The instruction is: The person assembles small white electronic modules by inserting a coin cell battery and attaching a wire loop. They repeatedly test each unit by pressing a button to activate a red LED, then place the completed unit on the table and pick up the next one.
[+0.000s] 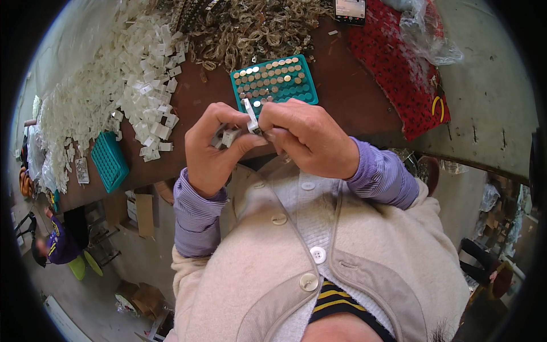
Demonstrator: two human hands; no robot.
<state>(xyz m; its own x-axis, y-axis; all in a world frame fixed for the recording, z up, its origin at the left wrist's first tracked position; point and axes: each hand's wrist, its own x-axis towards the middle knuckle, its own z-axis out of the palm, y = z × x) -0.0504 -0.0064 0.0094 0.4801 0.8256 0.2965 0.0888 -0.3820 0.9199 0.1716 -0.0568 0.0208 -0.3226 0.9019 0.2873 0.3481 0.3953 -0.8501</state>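
My left hand (208, 151) pinches a small white plastic housing (251, 117) between thumb and forefinger, above the near edge of the table. More white plastic pieces (228, 137) sit in the curl of its fingers. My right hand (313, 139) is closed against the other side of the housing; its fingertips hide whatever is between them. Just beyond both hands lies a teal tray (311, 90) with rows of round, coin-like metal discs (266, 74). Several slots at its near right hold no disc.
A big heap of white plastic pieces (145, 74) covers the left of the brown table (199, 94). Tangled wire bundles (250, 34) lie at the back. Another teal tray (109, 162) stands at the left edge. Right are a red patterned cloth (393, 68), yellow-handled tool (437, 108) and phone (350, 11).
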